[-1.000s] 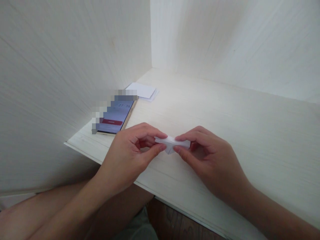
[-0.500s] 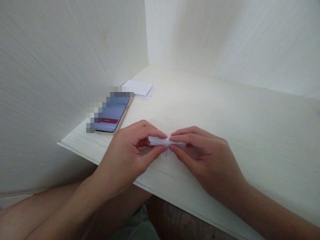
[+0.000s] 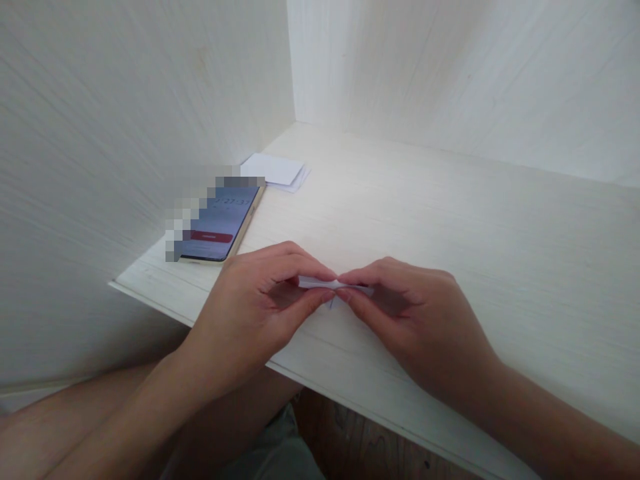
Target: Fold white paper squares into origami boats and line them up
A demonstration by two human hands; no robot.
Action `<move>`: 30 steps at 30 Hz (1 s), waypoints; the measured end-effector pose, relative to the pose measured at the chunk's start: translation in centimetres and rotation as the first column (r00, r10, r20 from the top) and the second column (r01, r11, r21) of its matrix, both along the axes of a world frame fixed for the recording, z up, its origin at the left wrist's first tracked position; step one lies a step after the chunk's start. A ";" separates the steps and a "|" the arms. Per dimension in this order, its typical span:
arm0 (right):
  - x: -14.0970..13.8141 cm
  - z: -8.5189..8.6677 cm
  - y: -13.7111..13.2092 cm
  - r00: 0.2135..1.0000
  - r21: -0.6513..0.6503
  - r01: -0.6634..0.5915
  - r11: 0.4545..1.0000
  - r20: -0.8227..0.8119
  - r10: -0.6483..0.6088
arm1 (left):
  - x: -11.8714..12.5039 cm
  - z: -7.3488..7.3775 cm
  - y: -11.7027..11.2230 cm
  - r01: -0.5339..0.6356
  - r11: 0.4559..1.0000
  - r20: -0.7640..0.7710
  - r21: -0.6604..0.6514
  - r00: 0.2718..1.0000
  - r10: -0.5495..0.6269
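Observation:
A small folded piece of white paper (image 3: 320,285) is pinched between both hands just above the white wooden desk (image 3: 450,227). My left hand (image 3: 255,307) grips its left end between thumb and fingers. The right end sits between the thumb and forefinger of my right hand (image 3: 415,313). Fingertips of the two hands nearly touch over the paper, so most of it is hidden; a thin sliver and a small corner below show.
A phone (image 3: 220,223) with a lit screen lies at the desk's left, beside the left wall. Behind it sits a small stack of white paper sheets (image 3: 277,170). White walls close the desk on the left and back. My bare legs show below the desk edge.
The paper has been pressed flatter between the fingers, and less of it shows. Both hands have closed in toward each other. The view has shifted slightly.

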State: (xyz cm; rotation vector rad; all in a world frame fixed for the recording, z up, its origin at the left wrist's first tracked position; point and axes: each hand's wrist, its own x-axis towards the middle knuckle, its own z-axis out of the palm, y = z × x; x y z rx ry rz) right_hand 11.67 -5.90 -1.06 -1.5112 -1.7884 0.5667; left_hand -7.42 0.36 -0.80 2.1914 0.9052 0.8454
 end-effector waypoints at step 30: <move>1.1 1.5 1.3 0.903 -0.330 -0.169 0.929 -0.429 0.012 | -2.2 2.0 0.4 0.087 0.993 0.161 -0.081 0.984 -0.073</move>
